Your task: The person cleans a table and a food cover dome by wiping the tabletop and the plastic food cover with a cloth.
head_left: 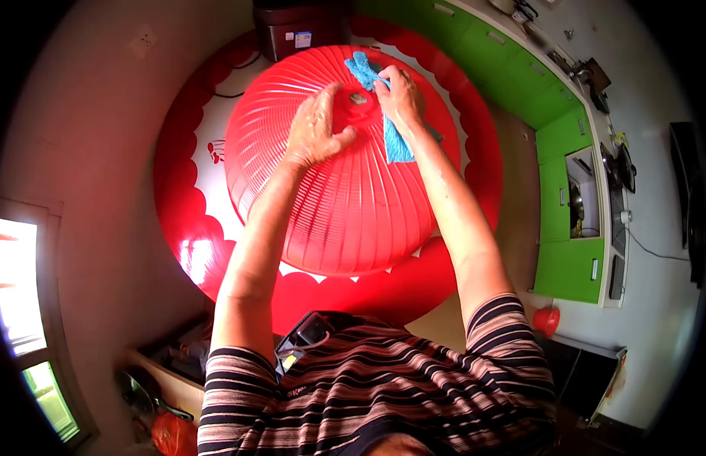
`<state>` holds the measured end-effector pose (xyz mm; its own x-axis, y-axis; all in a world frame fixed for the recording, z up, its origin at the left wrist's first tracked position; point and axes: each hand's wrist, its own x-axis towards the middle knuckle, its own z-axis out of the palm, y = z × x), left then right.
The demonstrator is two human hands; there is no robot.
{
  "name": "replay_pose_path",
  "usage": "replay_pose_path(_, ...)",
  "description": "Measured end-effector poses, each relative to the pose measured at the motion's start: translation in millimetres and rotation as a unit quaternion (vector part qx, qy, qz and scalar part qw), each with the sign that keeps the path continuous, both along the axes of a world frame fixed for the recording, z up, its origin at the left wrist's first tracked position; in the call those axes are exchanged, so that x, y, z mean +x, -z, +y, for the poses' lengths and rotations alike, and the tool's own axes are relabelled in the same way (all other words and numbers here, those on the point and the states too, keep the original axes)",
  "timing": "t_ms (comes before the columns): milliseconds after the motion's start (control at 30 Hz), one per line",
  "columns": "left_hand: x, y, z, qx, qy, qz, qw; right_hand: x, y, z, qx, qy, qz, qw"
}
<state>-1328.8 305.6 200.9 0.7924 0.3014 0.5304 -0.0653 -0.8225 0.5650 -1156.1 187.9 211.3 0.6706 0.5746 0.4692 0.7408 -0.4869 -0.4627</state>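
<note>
A large red ribbed dome cover [353, 220] sits on a round table [482, 159] with a red scalloped border and a white middle. My right hand [402, 95] grips a blue cloth [399, 144] near the top of the dome. Part of the cloth sticks out past my fingers, and a longer piece hangs down on the near side. To the left of the small round fitting [358, 99] at the dome's top, my left hand [316, 128] has its fingers spread, holding nothing. Its palm side faces the dome; whether it touches is hard to tell. Both hands look wet.
A dark box-shaped appliance [303, 30] stands at the table's far edge. Green cabinets [512, 68] with a counter run along the right. A window [18, 289] is at the left, a red bucket [547, 321] at the lower right, and a red bag [174, 433] at the lower left.
</note>
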Motion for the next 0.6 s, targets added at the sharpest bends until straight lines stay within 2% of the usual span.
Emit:
replay_pose_path(233,-2.4,-9.9,-2.7,0.029,0.008,-0.016,0.999,57.8,-8.8,71.3,-0.120,0.022,0.015,0.992)
replay_pose_path(400,-0.1,-5.6,-1.8,0.027,-0.001,-0.022,0.999,71.3,-3.0,118.1,-0.088,0.016,0.041,0.995)
replay_pose_path(500,1.1,-3.6,-2.3,0.036,0.001,-0.030,0.999,56.8,1.2,138.1,-0.059,-0.178,0.070,0.980)
replay_pose_path(600,5.4,-0.4,-3.5,0.030,-0.020,-0.038,0.999,48.1,3.4,127.7,-0.086,-0.235,0.095,0.964)
